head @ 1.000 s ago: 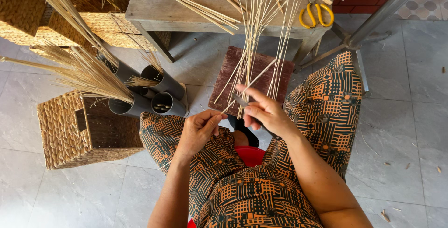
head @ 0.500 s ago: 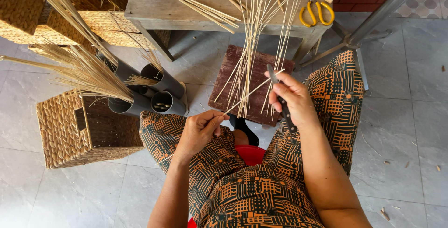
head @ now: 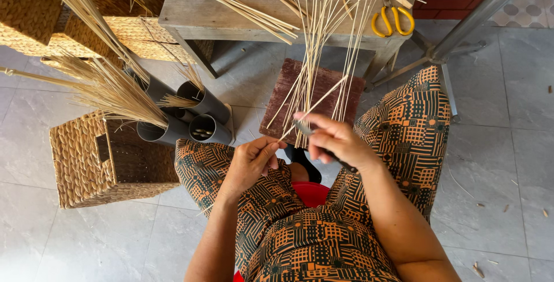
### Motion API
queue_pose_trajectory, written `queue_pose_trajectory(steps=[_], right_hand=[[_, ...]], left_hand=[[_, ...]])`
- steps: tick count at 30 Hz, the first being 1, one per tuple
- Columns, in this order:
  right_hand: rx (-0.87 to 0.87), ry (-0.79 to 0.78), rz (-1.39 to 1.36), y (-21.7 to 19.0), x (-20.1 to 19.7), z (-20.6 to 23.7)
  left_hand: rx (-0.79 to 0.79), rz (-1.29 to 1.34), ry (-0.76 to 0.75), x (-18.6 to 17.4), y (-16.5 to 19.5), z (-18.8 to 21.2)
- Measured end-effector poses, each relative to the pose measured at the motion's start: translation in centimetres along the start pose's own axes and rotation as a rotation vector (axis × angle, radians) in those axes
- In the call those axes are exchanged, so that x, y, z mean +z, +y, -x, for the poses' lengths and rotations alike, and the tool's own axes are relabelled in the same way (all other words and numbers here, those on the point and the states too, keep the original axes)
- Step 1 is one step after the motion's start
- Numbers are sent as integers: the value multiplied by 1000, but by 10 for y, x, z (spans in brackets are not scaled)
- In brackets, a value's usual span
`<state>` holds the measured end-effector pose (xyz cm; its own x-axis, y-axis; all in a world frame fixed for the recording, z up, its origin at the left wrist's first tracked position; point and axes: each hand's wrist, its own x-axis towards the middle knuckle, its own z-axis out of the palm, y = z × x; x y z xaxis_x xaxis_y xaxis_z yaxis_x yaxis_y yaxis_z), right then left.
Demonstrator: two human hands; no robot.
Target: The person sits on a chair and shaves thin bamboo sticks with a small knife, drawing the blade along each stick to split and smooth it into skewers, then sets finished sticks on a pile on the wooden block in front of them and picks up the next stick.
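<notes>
My left hand (head: 252, 161) pinches the lower ends of a fan of thin pale reed sticks (head: 323, 57) that stand up from my lap toward the table. My right hand (head: 334, 140) grips a small dark-handled tool, its blade (head: 304, 128) laid against the sticks just above my left fingers. I sit in orange-and-black patterned clothing (head: 306, 230). A reddish-brown woven mat (head: 346, 88) lies on the floor behind the sticks.
A wooden table (head: 190, 10) ahead carries loose reeds and yellow-handled scissors (head: 392, 21). Grey tubes (head: 199, 114) hold straw bundles at left, beside a woven basket (head: 78, 161). More woven baskets (head: 34, 16) are stacked at the far left. A metal stand leg (head: 461, 34) slants at right.
My right hand swung out to the right along the sticks, then came back toward my left hand with the tool. My left hand stayed put, holding the stick ends.
</notes>
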<state>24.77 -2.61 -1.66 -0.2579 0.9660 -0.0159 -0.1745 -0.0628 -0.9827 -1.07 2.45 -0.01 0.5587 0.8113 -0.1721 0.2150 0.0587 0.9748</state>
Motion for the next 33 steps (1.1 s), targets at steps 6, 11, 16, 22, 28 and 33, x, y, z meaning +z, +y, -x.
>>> queue_pose_trajectory(steps=[6,11,16,22,28,33], right_hand=[[63,35,-104,18,10,-10],[91,136,-154,22,8,-10],[79,89,-110,21,9,-9],[51,147,-87,20,10,-9],[-32,283,-100,11,-3,-5],[-92,410,-130,6,-22,0]], left_hand=[[47,-126,77,7,7,2],[358,-490,324,15,9,3],[135,-255,213,15,5,0],[-26,99,23,6,-4,-5],[-77,126,-2,0,-8,-4],[-46,123,-12,-4,-9,-4]])
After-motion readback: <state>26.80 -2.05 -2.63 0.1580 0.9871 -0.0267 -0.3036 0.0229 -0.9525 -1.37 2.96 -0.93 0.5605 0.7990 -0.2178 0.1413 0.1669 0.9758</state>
